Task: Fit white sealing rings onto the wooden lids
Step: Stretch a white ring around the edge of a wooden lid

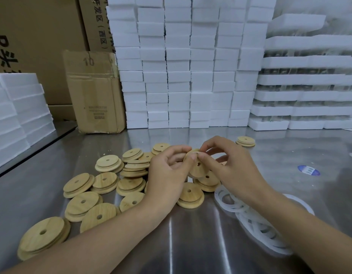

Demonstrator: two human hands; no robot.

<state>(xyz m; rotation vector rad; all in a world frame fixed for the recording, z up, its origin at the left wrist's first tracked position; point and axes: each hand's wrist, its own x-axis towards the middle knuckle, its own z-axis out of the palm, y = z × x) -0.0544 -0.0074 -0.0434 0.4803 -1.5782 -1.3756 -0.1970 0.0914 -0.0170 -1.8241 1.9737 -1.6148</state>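
Between both hands, above the steel table [181, 234], I hold a round wooden lid [198, 168] with a centre hole, tilted toward me. My left hand [169, 175] grips its left edge. My right hand [228, 167] pinches a white sealing ring [197, 153] against the lid's top rim. Several bare wooden lids [104, 186] lie scattered on the table to the left and under my hands. A loose heap of white sealing rings [248, 216] lies under my right forearm. One lid [245, 141] sits alone farther back on the right.
Stacks of white foam blocks [191, 76] wall off the back of the table, with more foam [19, 111] at the left. A worn cardboard box [96, 91] stands at the back left. A blue sticker [308, 170] lies on the table to the right.
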